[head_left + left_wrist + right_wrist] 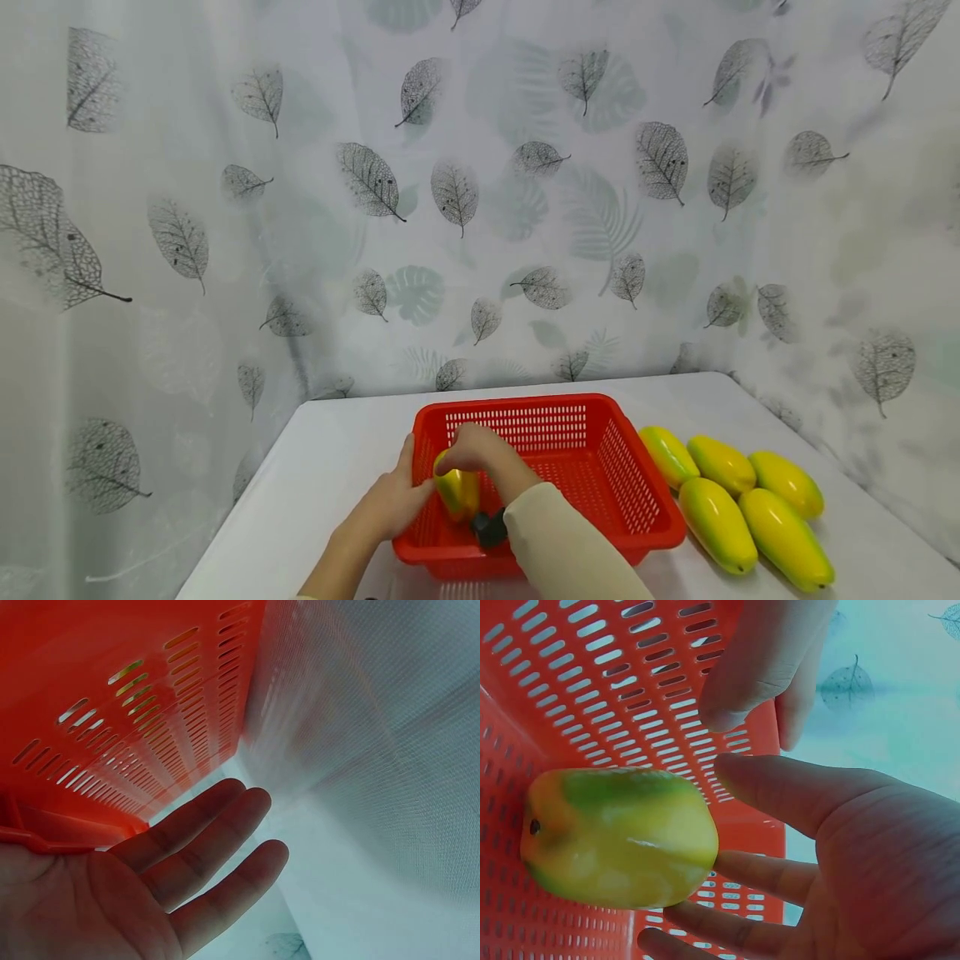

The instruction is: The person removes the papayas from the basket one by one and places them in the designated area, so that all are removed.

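Observation:
A red plastic basket (510, 560) with slotted walls stands on the white table. One yellow-green papaya (622, 840) leans inside it near the left wall, its dark-tipped end towards the basket floor. My left hand (401, 500) holds the left rim, thumb over the inside and the other fingers stretched along the outside, as the left wrist view shows. Reaching into the basket, my right hand (855, 855) has its fingers spread at the upper end of the papaya. The right thumb is off the fruit, close to the left thumb.
To the right of the basket several yellow-green papayas (718, 523) lie grouped on the white table (341, 450). A pale curtain (480, 250) printed with leaves hangs behind and at both sides. A small dark device (491, 529) sits at my right wrist, over the basket.

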Demonstrator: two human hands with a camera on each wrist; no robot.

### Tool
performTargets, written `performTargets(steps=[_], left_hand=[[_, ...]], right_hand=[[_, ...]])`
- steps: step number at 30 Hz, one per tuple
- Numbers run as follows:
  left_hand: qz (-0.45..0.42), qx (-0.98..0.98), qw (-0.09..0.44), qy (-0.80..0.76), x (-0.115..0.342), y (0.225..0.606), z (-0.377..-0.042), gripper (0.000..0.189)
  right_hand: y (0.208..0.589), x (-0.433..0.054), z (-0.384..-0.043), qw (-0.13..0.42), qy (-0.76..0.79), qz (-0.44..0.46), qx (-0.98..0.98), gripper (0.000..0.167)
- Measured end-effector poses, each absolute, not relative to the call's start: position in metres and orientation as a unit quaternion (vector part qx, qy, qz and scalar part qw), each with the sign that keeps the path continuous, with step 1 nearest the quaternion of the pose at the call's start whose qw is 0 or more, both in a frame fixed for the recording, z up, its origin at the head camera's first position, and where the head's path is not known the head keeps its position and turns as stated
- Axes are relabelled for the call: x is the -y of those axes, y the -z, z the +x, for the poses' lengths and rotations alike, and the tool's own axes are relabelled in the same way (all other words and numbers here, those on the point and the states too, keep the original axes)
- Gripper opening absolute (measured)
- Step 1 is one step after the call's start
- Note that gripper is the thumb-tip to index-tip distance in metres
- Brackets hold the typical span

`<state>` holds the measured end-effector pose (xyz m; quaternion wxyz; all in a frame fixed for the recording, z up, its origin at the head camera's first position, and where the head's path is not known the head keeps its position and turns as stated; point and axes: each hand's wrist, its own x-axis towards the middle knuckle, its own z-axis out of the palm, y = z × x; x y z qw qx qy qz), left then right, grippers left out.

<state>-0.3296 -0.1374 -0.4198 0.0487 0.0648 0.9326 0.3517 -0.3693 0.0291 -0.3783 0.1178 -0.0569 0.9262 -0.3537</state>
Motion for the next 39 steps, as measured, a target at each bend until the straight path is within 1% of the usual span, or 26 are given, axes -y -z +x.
performTargets(steps=[3,7,10,14,20,24,27,29,34,39], left_hand=[[0.068,-0.935,0.045,-0.344,0.136,0.419,-0.332,0.089],[0.067,-0.932,0.054,-0.353,0.135,0.419,-0.333,0.090],[0.068,-0.927,0.059,-0.365,0.135,0.420,-0.332,0.090],[0.072,-0.927,0.054,-0.364,0.134,0.419,-0.330,0.089],[0.072,-0.929,0.047,-0.359,0.133,0.417,-0.331,0.089],[0.070,-0.928,0.052,-0.363,0.133,0.416,-0.331,0.090],[0.070,-0.927,0.053,-0.365,0.133,0.416,-0.331,0.090],[0.069,-0.927,0.052,-0.365,0.133,0.416,-0.330,0.089],[0.063,-0.928,0.051,-0.362,0.135,0.416,-0.329,0.090],[0.062,-0.928,0.052,-0.365,0.137,0.418,-0.328,0.090]], right_hand=[[0.378,-0.030,-0.370,0.135,0.338,-0.058,-0.930,0.036],[0.381,-0.031,-0.370,0.168,0.320,-0.073,-0.930,0.028],[0.382,-0.031,-0.369,0.184,0.332,-0.072,-0.922,0.029],[0.380,-0.032,-0.368,0.204,0.339,-0.068,-0.916,0.032],[0.379,-0.034,-0.369,0.234,0.320,-0.078,-0.915,0.029],[0.379,-0.036,-0.368,0.241,0.328,-0.071,-0.911,0.031],[0.378,-0.038,-0.366,0.236,0.335,-0.060,-0.910,0.035],[0.376,-0.040,-0.365,0.232,0.334,-0.058,-0.912,0.035],[0.368,-0.041,-0.365,0.230,0.312,-0.076,-0.919,0.028],[0.366,-0.044,-0.363,0.219,0.327,-0.067,-0.917,0.033]])
